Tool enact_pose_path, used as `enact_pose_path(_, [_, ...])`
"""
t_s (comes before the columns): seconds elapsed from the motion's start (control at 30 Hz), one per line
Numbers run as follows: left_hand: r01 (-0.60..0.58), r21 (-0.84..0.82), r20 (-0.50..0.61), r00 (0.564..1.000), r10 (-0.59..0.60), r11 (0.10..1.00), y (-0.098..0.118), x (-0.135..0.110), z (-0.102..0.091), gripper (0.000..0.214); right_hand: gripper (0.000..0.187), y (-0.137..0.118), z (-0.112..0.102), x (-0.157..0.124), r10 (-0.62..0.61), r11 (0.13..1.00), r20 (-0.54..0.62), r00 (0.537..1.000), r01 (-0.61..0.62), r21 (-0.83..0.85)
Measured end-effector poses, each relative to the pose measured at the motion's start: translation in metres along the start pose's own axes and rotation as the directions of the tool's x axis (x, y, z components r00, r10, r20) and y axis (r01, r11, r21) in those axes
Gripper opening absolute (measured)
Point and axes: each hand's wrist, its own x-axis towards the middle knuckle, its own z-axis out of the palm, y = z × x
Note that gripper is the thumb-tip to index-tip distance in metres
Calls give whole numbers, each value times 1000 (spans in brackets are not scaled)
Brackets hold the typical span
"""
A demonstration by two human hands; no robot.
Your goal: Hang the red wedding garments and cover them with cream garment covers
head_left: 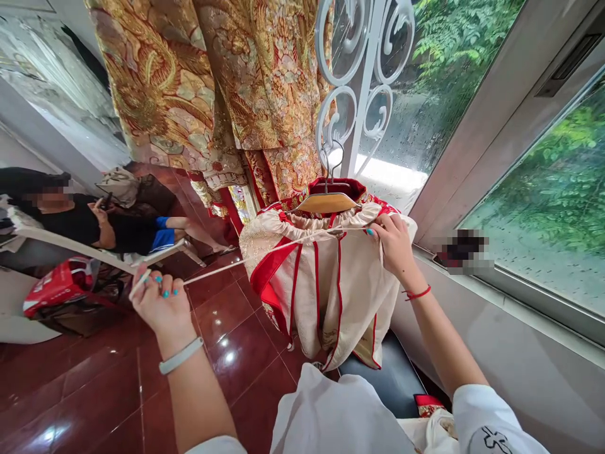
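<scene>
The left hand point(163, 301)'s grip is closed around the taut cord point(222, 270); the right hand point(393, 244)'s pinches the garment point(326, 284)'s edge, already gathered; no knot is visible.

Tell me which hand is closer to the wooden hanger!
Right: the right hand, on the garment, is just right of the hanger; the left hand is farther out left, holding the cord.

Looks like a dress shop in here, probably for formalwear. Gold-embroidered robes point(246, 69) hang at eleven o'clock, pale garments point(51, 69) at ten.
</scene>
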Motion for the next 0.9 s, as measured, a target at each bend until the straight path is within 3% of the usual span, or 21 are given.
enact_pose_path(0.1, [216, 76, -60, 976, -211, 973, -26, -27, 1, 22, 25, -13, -5, 2, 47, 972, 81, 996, -64, 224])
enact_pose_path(0.17, [385, 226, -47, 922, -384, 895, -39, -55, 8, 46, 22, -26, -3, -14, 77, 877, 138, 987, -133, 461])
enact_pose_path(0.2, [405, 309, -112, 914, -390, 861, -45, -69, 13, 54, 21, -34, 1, -24, 112, 786, 162, 980, -187, 589])
enact_pose_path(0.23, [382, 381, -193, 924, -331, 842, -49, -83, 19, 59, 19, -41, 6, -33, 178, 667, 177, 968, -252, 702])
enact_pose_path(0.3, [214, 476, -287, 955, -79, 853, -51, -104, 38, 58, 19, -56, 20, -45, 313, 425, 229, 922, -351, 834])
enact_pose_path(0.37, [-63, 513, -190, 964, 185, 856, -47, -115, 68, 48, 25, -71, 35, -45, 425, 287, 282, 860, -424, 859])
enact_pose_path(0.43, [-310, 493, 30, 940, 341, 813, -40, -116, 104, 36, 28, -84, 47, -35, 524, 292, 271, 807, -470, 833])
enact_pose_path(0.53, [-444, 483, 253, 896, 365, 755, -32, -106, 156, 31, 28, -96, 58, -13, 599, 472, 124, 791, -474, 743])
enact_pose_path(0.6, [-426, 493, 249, 904, 346, 758, -33, -98, 176, 28, 28, -99, 63, -3, 579, 585, 36, 814, -447, 677])
enact_pose_path(0.7, [-343, 426, 251, 934, 255, 837, -38, -95, 183, 31, 22, -96, 69, 5, 564, 649, -44, 825, -409, 642])
enact_pose_path(0.8, [-205, 304, 311, 944, 106, 930, -41, -101, 177, 38, 25, -92, 68, 4, 562, 636, -35, 827, -404, 657])
enact_pose_path(0.9, [-37, 213, 396, 917, -52, 976, -38, -105, 175, 41, 27, -92, 62, 1, 569, 577, 24, 822, -419, 701])
